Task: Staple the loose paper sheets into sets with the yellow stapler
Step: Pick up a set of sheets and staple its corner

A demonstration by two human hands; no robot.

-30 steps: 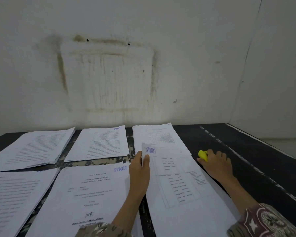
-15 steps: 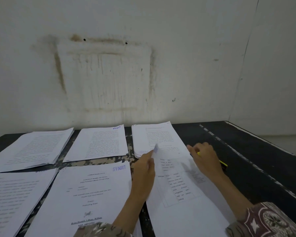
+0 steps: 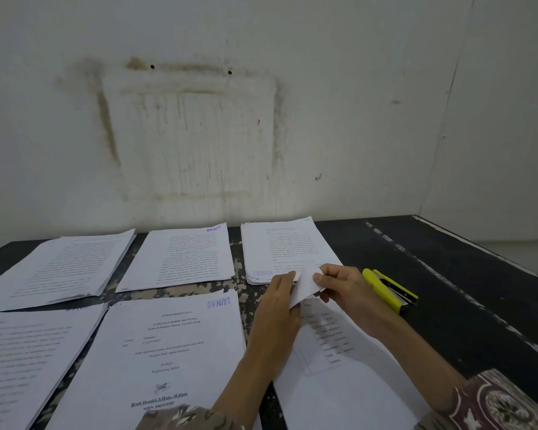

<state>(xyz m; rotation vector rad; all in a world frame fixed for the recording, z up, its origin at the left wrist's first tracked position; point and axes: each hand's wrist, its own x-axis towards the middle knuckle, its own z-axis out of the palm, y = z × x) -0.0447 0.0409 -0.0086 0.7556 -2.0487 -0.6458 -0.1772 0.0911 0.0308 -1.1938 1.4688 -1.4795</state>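
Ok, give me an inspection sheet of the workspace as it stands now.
Surface: dark table, worn patches between the stacks.
Job's things: yellow stapler lies on the table right of the hands, untouched. Table sheets lie near right, top corner lifted and folded back.
Clutter: five other paper stacks, three in the far row, two near left.
Grippers: left hand and right hand both pinch the lifted corner.
Cables: nothing seen.
Surroundings: stained white wall behind, with two small holes; wall corner at right.
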